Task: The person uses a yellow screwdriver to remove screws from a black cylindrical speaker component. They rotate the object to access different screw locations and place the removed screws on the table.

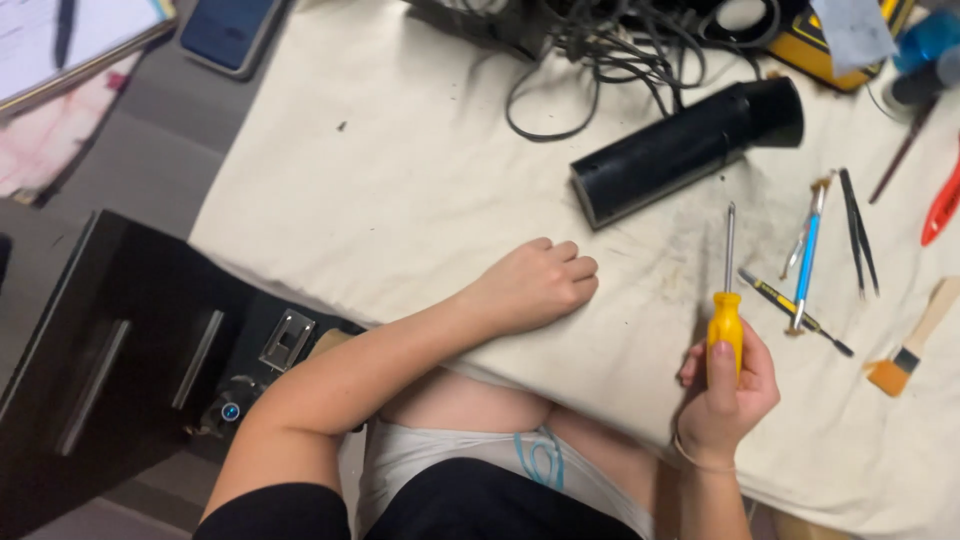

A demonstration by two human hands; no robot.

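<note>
**Screwdriver held upright over a cloth-covered bench**

Cream cloth (pixel 400 180), smudged with dark marks toward the right, is spread over the work surface. A yellow-handled screwdriver (pixel 727 300) is gripped in the right hand (pixel 728 385) near the cloth's front edge; the fingers are closed round the handle, the thumb is laid along its near face, and the metal shaft is pointed away from the body, above the hand. The left hand (pixel 535 283) is rested on the cloth as a loose fist, clamped on nothing, well apart from the screwdriver and to its left.

Beyond the shaft's tip a black cylinder (pixel 688 148) is laid at a slant. Just right of the screwdriver, a blue-handled tool (pixel 808 250), a thin yellow-and-black tool (pixel 790 305) and black tweezers (pixel 858 230) are scattered on the cloth, with a small brush (pixel 912 345) further right. A tangle of black cables (pixel 600 55) is seen at the far edge. A dark drawer unit (pixel 110 350) is placed left of the person's lap.
</note>
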